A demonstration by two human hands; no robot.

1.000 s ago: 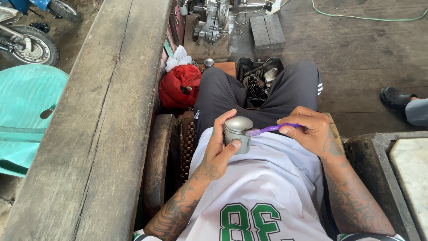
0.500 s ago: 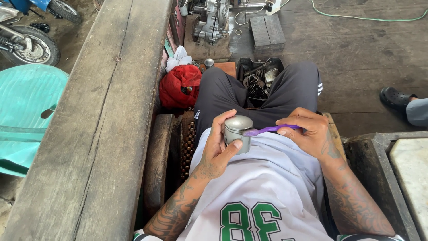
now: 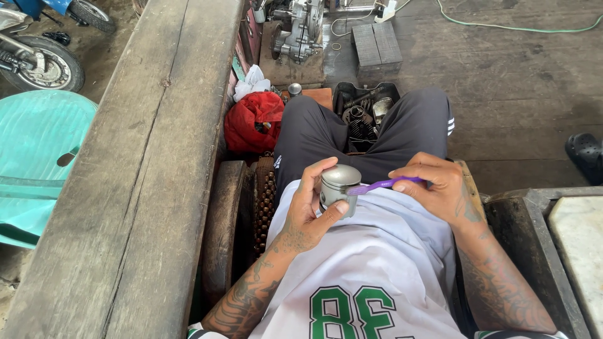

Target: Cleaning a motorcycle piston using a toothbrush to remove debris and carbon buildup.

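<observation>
My left hand [image 3: 309, 207] grips a small grey metal piston [image 3: 339, 188], held upright over my lap with fingers around its side. In my right hand [image 3: 436, 188] is a purple toothbrush [image 3: 380, 186], its head touching the piston's right side near the top. Both hands are above my white jersey and dark trousers.
A thick wooden beam [image 3: 144, 169] runs along my left. A red bag [image 3: 254, 122] and a black tray of metal parts [image 3: 364, 113] lie past my knees. An engine block [image 3: 301, 31] stands farther off. A turquoise plastic chair [image 3: 38, 150] is at far left, a metal-edged tray [image 3: 546, 251] at right.
The hands and piston have barely shifted; the toothbrush stays against the piston's side.
</observation>
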